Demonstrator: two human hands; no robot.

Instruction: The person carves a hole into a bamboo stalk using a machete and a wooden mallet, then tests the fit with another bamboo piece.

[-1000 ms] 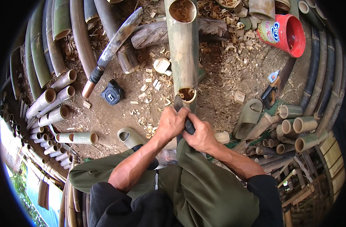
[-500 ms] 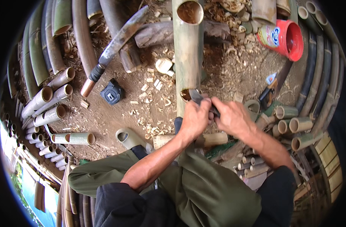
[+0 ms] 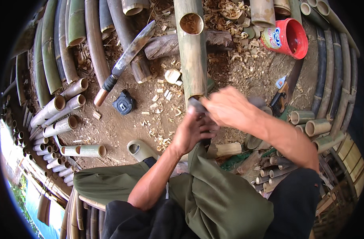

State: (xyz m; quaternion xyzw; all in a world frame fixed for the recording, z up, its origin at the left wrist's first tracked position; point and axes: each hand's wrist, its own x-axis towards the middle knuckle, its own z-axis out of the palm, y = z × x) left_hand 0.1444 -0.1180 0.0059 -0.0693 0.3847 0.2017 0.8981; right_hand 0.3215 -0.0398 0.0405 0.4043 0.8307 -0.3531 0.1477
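A thick pale-green bamboo pole [image 3: 193, 59] runs away from me, with a round hole cut in its upper face and another opening nearer me. At that near opening is a short dark grey knife blade [image 3: 196, 105], blurred by motion. My right hand [image 3: 226, 106], smeared too, is closed with curled fingers around the knife, its handle hidden. Just below, my left hand [image 3: 193, 130] is open with fingers apart, its thumb close to the blade; I cannot tell whether they touch.
A long machete [image 3: 130, 53] and a dark tape measure [image 3: 124, 102] lie on the left. A log [image 3: 168, 46] crosses under the pole. To the right are a red bucket [image 3: 287, 39] on its side and a saw [image 3: 283, 93]. Bamboo pieces and shavings surround me.
My left hand has loosened from the knife, its fingers spreading, and dropped slightly. My right hand has shifted up and left, close to the pole's near opening. The whole view has shifted a little.
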